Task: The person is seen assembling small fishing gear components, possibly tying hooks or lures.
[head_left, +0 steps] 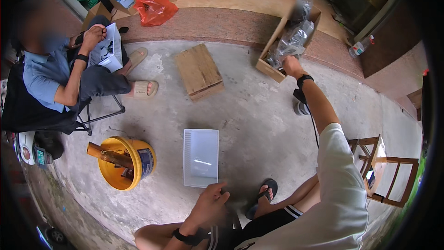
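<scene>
My right arm stretches out to a long open cardboard box (270,70) at the far right. At the box's near end, my right hand (292,66) is closed at the lower edge of a clear plastic bag (296,37); its fingertips are partly hidden. The bag's contents are hard to make out. My left hand (210,203) hovers by my knee with its fingers apart, holding nothing. Just beyond it, an empty white plastic basket (201,157) rests on the concrete floor.
A wooden block (199,70) lies mid-floor. Left of the basket stands a yellow bucket (132,144) holding brown pieces. A seated person at left has a white basket (111,48) with dark parts. A red bag (153,10) lies on the step; a wooden chair (384,166) is at right.
</scene>
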Action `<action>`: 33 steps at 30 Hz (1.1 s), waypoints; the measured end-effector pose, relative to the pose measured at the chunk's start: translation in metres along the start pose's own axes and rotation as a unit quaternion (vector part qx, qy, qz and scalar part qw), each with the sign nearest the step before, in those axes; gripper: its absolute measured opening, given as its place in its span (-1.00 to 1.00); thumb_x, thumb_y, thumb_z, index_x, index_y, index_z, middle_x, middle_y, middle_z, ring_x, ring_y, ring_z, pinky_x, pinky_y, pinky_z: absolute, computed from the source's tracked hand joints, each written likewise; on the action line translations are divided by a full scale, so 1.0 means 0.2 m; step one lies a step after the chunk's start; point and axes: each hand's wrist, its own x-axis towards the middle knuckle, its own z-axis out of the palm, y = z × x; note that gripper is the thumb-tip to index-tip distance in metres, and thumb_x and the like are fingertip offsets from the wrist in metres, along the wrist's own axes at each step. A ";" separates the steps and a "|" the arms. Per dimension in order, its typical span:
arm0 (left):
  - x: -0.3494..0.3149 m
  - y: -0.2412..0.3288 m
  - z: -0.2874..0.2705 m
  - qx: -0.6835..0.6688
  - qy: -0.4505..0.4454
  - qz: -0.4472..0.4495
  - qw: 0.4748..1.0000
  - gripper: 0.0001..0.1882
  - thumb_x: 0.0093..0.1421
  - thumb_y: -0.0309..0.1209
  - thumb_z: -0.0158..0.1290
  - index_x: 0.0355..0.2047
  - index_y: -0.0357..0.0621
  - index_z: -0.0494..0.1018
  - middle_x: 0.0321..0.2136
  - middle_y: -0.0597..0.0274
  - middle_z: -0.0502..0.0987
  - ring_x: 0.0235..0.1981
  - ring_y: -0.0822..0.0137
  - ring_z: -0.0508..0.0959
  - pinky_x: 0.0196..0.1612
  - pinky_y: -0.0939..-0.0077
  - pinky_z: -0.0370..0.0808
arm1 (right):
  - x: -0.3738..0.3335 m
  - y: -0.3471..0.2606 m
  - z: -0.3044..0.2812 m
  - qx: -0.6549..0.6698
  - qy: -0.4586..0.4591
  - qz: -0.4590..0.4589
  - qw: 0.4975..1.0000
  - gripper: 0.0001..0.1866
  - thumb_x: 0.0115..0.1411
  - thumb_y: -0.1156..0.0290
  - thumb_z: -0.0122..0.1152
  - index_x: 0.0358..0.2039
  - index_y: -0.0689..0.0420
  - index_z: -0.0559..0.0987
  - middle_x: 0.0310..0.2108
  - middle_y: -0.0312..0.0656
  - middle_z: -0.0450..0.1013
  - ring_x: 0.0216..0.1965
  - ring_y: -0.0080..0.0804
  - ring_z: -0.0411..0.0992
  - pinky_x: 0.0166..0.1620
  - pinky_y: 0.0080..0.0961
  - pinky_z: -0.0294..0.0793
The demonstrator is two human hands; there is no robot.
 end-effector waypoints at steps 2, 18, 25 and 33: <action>-0.02 0.01 -0.01 0.003 0.009 -0.012 1.000 -0.51 0.16 -0.24 0.09 0.04 -0.25 0.35 -0.13 -0.02 0.42 -0.16 0.22 0.47 -0.10 0.42 0.44 | 0.08 0.08 0.10 -0.029 0.084 -0.029 0.996 -0.82 -0.03 0.44 0.01 -0.50 0.21 0.57 -0.39 0.11 0.50 -0.28 0.05 0.48 -0.22 -0.15 0.46; -0.09 -0.11 -0.02 -0.079 0.081 -0.045 0.993 -0.60 0.18 -0.37 0.01 -0.02 -0.36 0.35 -0.14 -0.08 0.44 -0.15 0.16 0.49 -0.07 0.45 0.40 | 0.33 0.11 0.32 -0.118 -0.029 0.244 0.962 -0.34 0.15 -0.14 -0.09 -0.13 0.24 0.56 -0.03 0.11 0.42 0.05 -0.02 0.38 0.07 -0.22 0.34; -0.07 -0.10 -0.02 -0.050 0.088 -0.013 0.995 -0.63 0.18 -0.39 0.00 -0.04 -0.37 0.36 -0.21 -0.03 0.46 -0.21 0.18 0.51 -0.09 0.46 0.40 | 0.39 0.06 0.32 0.014 -0.070 0.343 0.937 -0.16 0.11 -0.29 -0.20 0.00 0.30 0.46 0.06 0.20 0.32 0.16 0.03 0.24 0.16 -0.23 0.23; -0.04 -0.06 -0.02 -0.049 0.069 -0.035 0.996 -0.65 0.16 -0.47 0.03 -0.05 -0.36 0.36 -0.25 0.01 0.46 -0.23 0.24 0.50 -0.10 0.46 0.42 | 0.41 -0.01 0.19 -0.056 -0.098 0.307 0.945 -0.17 0.04 -0.24 -0.07 0.03 0.30 0.43 0.12 0.15 0.27 0.20 -0.02 0.19 0.19 -0.31 0.19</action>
